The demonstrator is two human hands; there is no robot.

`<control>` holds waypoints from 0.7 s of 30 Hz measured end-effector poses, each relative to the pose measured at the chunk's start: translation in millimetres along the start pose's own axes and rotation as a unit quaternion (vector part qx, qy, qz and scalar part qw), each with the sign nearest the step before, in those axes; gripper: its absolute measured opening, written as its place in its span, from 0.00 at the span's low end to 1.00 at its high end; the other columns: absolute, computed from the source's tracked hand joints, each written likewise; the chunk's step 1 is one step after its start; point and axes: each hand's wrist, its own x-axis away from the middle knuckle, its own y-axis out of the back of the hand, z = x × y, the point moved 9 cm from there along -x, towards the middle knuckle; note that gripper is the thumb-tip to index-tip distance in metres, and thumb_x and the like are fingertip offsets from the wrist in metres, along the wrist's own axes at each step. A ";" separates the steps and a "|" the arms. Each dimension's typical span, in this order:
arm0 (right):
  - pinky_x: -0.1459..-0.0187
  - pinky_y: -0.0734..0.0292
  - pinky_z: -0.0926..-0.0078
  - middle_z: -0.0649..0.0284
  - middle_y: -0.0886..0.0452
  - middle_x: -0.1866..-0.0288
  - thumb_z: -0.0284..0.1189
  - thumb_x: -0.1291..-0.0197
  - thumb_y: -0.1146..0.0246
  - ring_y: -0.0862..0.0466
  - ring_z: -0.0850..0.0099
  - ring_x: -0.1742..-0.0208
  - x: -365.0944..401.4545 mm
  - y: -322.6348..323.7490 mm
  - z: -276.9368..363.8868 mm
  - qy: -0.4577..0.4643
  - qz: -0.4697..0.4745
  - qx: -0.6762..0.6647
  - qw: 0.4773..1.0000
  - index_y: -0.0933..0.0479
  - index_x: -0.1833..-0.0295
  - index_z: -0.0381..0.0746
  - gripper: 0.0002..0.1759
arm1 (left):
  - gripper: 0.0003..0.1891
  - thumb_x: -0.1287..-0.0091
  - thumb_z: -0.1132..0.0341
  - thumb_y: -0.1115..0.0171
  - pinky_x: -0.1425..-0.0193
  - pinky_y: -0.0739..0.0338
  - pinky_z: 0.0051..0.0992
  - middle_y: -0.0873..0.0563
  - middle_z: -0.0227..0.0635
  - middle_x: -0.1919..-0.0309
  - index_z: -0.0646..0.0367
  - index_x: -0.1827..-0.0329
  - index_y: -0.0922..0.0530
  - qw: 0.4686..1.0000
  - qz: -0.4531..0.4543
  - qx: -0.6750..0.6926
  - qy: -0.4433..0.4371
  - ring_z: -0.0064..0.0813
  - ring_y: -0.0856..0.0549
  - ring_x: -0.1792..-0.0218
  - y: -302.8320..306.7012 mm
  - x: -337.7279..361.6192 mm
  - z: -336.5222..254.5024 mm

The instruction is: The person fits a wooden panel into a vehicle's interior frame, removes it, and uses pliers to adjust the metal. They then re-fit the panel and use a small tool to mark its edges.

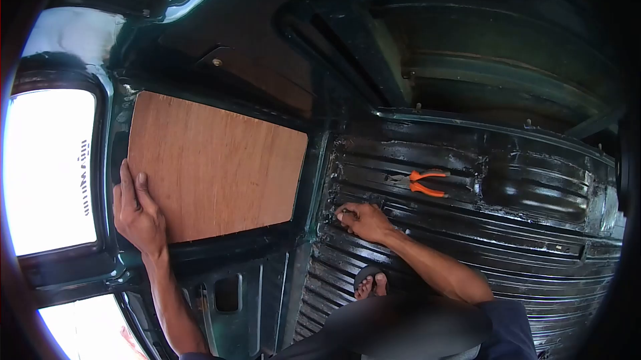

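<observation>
A reddish-brown plywood panel (217,166) with angled sides sits against the dark green inner wall of a vehicle. My left hand (141,220) is at its lower left edge, thumb against the board and the other fingers along the border. Lower right of the panel, my right hand (364,221) is closed just over the ribbed metal floor (427,226). Its fingertips are pinched together; anything between them is too small to make out. Beyond that hand lie orange-handled pliers (427,182) with their handles spread.
A bright window opening (53,173) is at the left, with a second one (90,326) below it. A raised wheel arch (494,60) stands at the upper right. My foot in a dark sandal (370,284) rests on the ribbed floor near the bottom middle.
</observation>
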 end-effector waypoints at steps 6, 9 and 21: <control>0.61 0.18 0.73 0.63 0.13 0.67 0.41 0.28 0.40 0.14 0.76 0.68 -17.4 -0.2 7.3 -0.012 0.009 -0.048 0.999 0.16 0.44 0.40 0.18 | 0.18 0.24 0.65 0.38 0.65 0.23 0.32 0.18 0.37 0.69 0.58 0.33 0.19 1.000 0.003 -0.011 -0.013 0.29 0.20 0.70 -1.2 -3.7 -3.7; 0.63 0.18 0.73 0.64 0.14 0.66 0.41 0.27 0.40 0.15 0.76 0.69 -44.5 -1.2 13.5 -0.025 -0.002 -0.144 0.989 0.18 0.46 0.37 0.18 | 0.19 0.24 0.65 0.39 0.64 0.23 0.33 0.18 0.38 0.67 0.56 0.32 0.20 0.999 0.018 -0.031 -0.008 0.30 0.19 0.70 -4.5 -3.7 -1.6; 0.46 0.15 0.63 0.56 0.15 0.51 0.33 0.26 0.41 0.14 0.66 0.49 -160.1 13.1 19.6 -0.016 -0.178 -0.559 0.810 0.25 0.44 0.37 0.12 | 0.21 0.21 0.63 0.43 0.62 0.23 0.35 0.19 0.41 0.63 0.53 0.27 0.25 0.994 0.071 -0.088 0.013 0.32 0.19 0.67 -14.2 -7.1 -2.0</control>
